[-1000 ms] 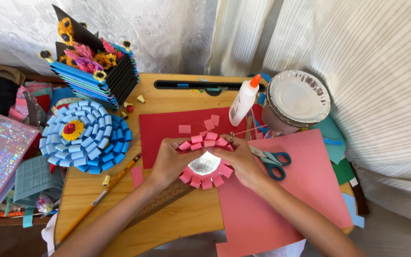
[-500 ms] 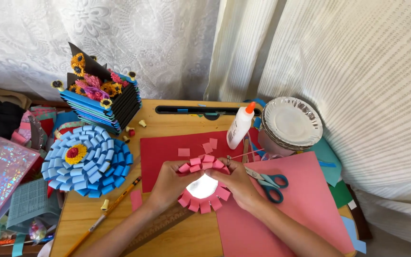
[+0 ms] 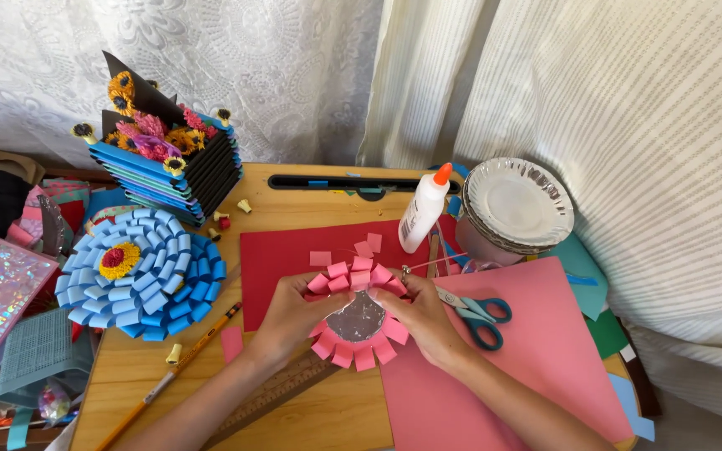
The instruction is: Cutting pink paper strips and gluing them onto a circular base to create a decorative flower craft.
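The fingers of the left hand [image 3: 290, 313] are curled shut on the left rim of a round silver foil plate ringed with looped pink paper strips [image 3: 359, 321], and the fingers of the right hand [image 3: 418, 320] close on its right rim, thumb pressing near the top loops. The disc is held just above the wooden table [image 3: 327, 413], at the seam where a dark red paper sheet [image 3: 286, 255] meets a larger pink paper sheet [image 3: 536, 359].

Compared with a second ago, the disc has kept its place between the hands; the grip looks slightly tighter, and the top loops now sit closer together, so the ring of pink petals seems nearly closed at the upper edge. Much of the apparent shift is the head camera settling.

Just right of the disc lie blue-handled scissors [image 3: 478, 317]. Up and right of it stands a white glue bottle with an orange cap [image 3: 424, 209], and beyond that a stack of silver foil plates [image 3: 518, 205]. Well left of the disc rests a finished blue paper-loop flower with a yellow and red centre [image 3: 139, 271], and a pencil [image 3: 173, 372] lies below that.
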